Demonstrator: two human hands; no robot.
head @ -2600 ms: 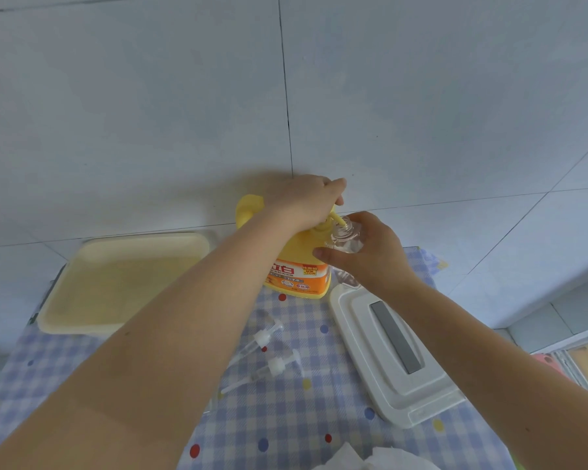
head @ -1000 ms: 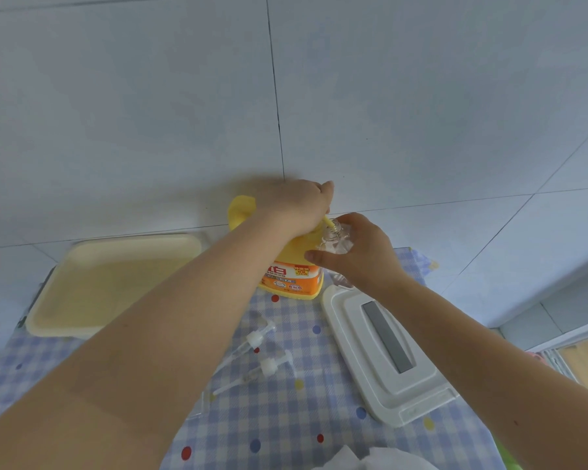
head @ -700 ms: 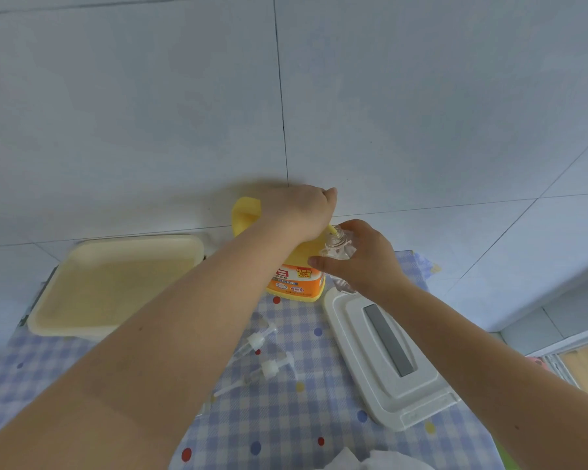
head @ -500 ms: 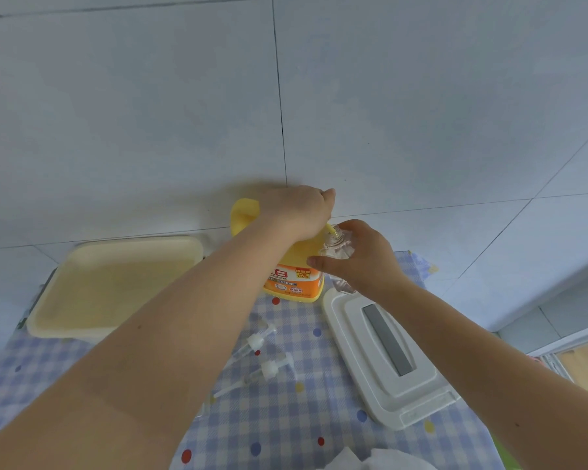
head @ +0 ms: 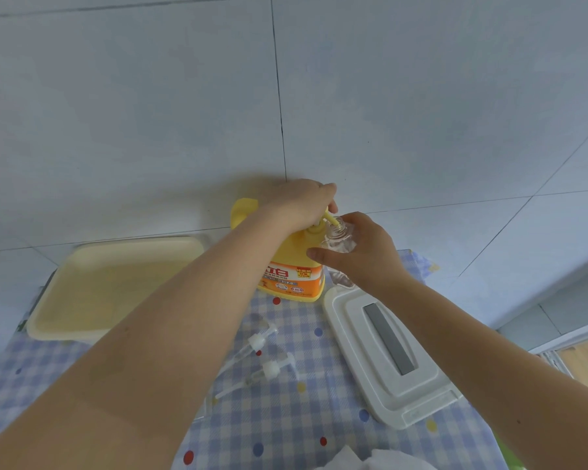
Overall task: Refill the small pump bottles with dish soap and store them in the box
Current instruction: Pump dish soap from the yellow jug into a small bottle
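Both forearms reach from the frame's lower corners toward centre. Lower centre: two loose pump heads (head: 263, 340) (head: 273, 367) on the checked cloth (head: 279, 418); one white lid (head: 389, 351) to their right. Centre: right hand (head: 360, 252) grips one small clear bottle (head: 336, 240), mouth at the spout. Left hand (head: 306, 203) sits curled over the pump of one yellow soap jug (head: 292, 269). Since 0.5 s ago, poses match; thumb slightly lower. One cream box (head: 116, 290), centre left.

Dish soap jug (head: 294, 262): yellow, orange label. Small bottle (head: 336, 239): clear. Tray (head: 116, 290): cream. Lid (head: 387, 354): white, grey centre strip. Counter cloth (head: 286, 418): blue-and-white check, red, blue, yellow dots. Pump heads (head: 257, 340): white.
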